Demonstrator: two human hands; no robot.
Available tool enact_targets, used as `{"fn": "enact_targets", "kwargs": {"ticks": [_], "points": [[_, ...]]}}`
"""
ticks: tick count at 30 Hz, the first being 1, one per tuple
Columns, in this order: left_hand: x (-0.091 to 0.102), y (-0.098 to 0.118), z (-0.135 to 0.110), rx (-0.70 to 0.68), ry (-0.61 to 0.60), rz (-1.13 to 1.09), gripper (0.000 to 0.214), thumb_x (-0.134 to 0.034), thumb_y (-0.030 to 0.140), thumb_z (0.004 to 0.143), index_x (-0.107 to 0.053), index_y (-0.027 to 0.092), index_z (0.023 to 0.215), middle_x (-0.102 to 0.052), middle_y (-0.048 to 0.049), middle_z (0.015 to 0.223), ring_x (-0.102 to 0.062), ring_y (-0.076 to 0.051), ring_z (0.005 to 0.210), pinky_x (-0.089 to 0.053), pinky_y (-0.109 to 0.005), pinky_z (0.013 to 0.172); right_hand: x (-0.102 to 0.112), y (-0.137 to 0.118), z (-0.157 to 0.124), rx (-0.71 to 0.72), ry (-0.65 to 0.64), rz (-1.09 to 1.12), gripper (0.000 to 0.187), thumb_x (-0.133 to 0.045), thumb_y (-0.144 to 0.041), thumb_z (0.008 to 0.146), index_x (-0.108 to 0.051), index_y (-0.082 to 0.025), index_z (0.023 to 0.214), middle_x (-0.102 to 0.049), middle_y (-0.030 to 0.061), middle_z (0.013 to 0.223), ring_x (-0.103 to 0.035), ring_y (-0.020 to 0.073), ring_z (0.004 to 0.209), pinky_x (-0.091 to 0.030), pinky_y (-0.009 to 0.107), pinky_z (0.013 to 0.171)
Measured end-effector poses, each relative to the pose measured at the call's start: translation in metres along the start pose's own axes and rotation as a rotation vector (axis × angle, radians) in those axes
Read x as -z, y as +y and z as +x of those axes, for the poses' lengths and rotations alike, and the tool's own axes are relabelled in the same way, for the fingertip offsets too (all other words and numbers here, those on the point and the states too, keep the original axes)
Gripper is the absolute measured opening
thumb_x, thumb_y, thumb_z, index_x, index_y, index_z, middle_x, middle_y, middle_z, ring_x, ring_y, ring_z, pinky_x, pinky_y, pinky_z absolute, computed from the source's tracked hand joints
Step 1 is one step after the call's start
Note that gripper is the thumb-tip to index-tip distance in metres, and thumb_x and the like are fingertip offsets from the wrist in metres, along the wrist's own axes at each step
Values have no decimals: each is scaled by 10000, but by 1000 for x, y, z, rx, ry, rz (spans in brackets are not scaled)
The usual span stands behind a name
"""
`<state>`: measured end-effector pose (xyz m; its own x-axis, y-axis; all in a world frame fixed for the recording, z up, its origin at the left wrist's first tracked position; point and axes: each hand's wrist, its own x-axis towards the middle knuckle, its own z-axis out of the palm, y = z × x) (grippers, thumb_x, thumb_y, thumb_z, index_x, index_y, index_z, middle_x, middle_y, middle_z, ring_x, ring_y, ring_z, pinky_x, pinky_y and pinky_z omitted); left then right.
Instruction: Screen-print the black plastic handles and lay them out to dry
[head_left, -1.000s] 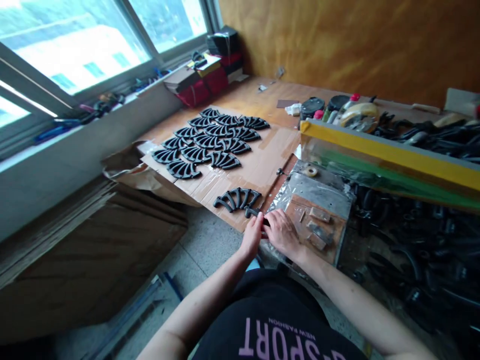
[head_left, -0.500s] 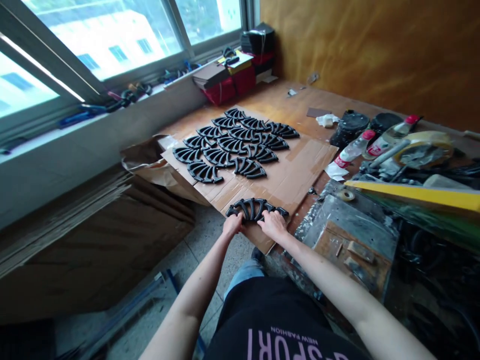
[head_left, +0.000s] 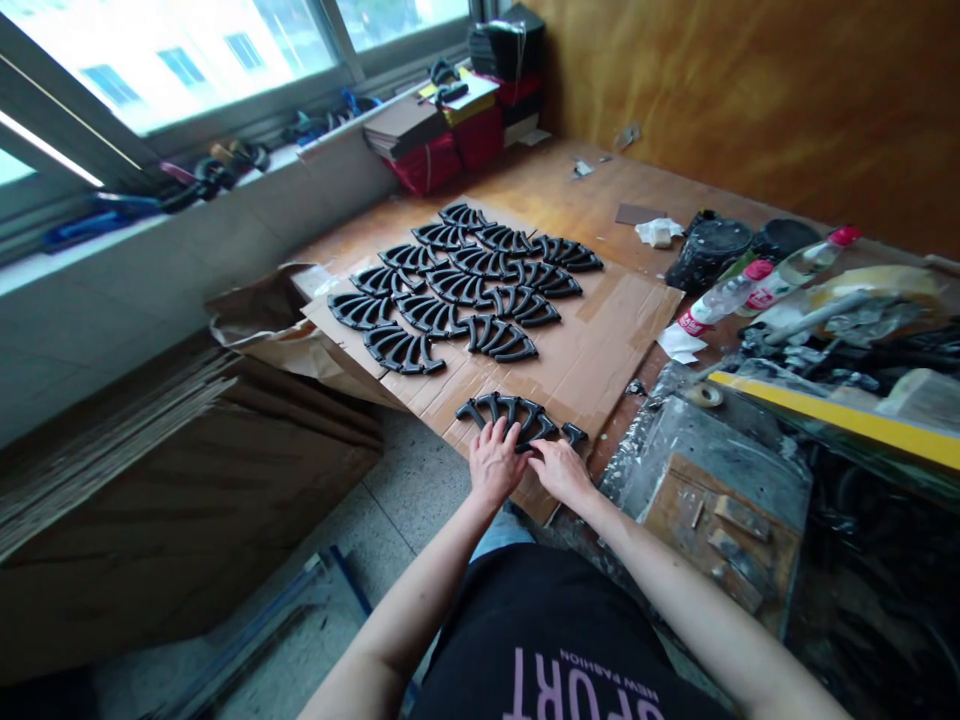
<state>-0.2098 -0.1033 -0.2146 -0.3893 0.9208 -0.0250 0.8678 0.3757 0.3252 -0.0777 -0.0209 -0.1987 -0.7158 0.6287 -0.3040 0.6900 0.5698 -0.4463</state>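
Observation:
A black fan-shaped ribbed piece (head_left: 504,405) lies near the front corner of a cardboard sheet (head_left: 600,340). My left hand (head_left: 495,465) rests on its lower edge, fingers spread over the ribs. My right hand (head_left: 561,470) is closed at the same edge beside the left, its fingertips partly hidden against the piece. Just right of the fan sits a short black end part (head_left: 574,434); whether it joins the fan I cannot tell. Farther up the cardboard, several similar black fan pieces (head_left: 499,338) are laid out in close rows.
To the right stand plastic bottles with red caps (head_left: 757,270), dark tubs (head_left: 709,255) and a yellow-edged board (head_left: 840,415). A metal plate (head_left: 690,450) lies nearer me. Stacked cardboard (head_left: 150,500) leans at left below the windowsill (head_left: 247,205). Red boxes (head_left: 431,165) sit at the back.
My left hand has moved right and up onto the fan, its fingers now spread. My right hand has shifted slightly down, closer to the left. The camera view has moved a little.

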Motion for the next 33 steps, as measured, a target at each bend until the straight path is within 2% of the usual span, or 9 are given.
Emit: {"fn": "enact_targets", "kwargs": {"ticks": [3,6,9,13,16,19,22,26,33], "points": [[-19,7,1,24,-6,-8,545,-648,367,806,-581,201,1321,-493,-169,1434,-390,-412,1322,-335,-563,1058,0,-3,4,-34,-2,-9,374,-524,-293,928,-617,-155,1263,-715,111,1123,-627,258,1033,-452,345,928],[-25,-8,12,-10,-1,-23,497,-685,366,785,-633,215,1255,-525,-156,1401,-412,-396,1308,-344,-555,1075,-2,-7,5,-53,-10,-5,428,-520,-303,929,-588,-122,1311,-704,136,1148,-620,274,1059,-455,358,942],[-15,-40,32,-200,-62,-47,538,-744,436,729,-666,230,1220,-558,-141,1371,-427,-386,1305,-372,-535,1079,-6,-12,7,-24,-17,43,450,-513,-304,928,-572,-120,1335,-693,133,1177,-617,273,1073,-457,368,962],[12,-97,73,-455,-179,-33,538,-749,427,726,-679,232,1222,-565,-131,1377,-429,-355,1328,-379,-502,1100,-11,-26,15,46,-14,129,457,-521,-279,916,-564,-132,1347,-630,109,1306,-576,260,1170,-437,371,1015],[26,-136,99,-497,-216,15,553,-760,423,714,-682,216,1221,-563,-130,1386,-429,-348,1339,-364,-492,1120,-9,-41,21,66,-30,151,452,-524,-263,911,-570,-123,1339,-611,118,1331,-564,260,1200,-424,379,1037],[26,-160,110,-469,-215,37,564,-765,424,706,-682,202,1219,-564,-134,1387,-424,-342,1353,-371,-476,1122,-3,-51,19,65,-36,171,431,-534,-268,910,-598,-122,1311,-605,131,1337,-559,258,1220,-399,380,1068],[15,-165,109,-416,-147,68,561,-734,449,734,-670,206,1236,-568,-130,1385,-426,-331,1357,-374,-465,1122,3,-50,9,48,-36,211,410,-555,-271,905,-622,-136,1286,-610,125,1333,-558,245,1233,-365,376,1102],[3,-161,103,-380,-44,93,533,-666,493,780,-676,201,1226,-586,-128,1363,-447,-334,1335,-410,-452,1091,14,-31,-11,-23,1,250,387,-572,-246,893,-645,-141,1258,-622,123,1318,-571,234,1218,-367,369,1103],[12,-168,116,-398,-76,75,501,-651,503,764,-699,214,1171,-605,-118,1343,-451,-322,1339,-378,-449,1120,28,14,-61,-165,172,302,333,-543,-227,899,-680,-183,1199,-638,97,1297,-583,230,1193,-408,392,1073]]}}
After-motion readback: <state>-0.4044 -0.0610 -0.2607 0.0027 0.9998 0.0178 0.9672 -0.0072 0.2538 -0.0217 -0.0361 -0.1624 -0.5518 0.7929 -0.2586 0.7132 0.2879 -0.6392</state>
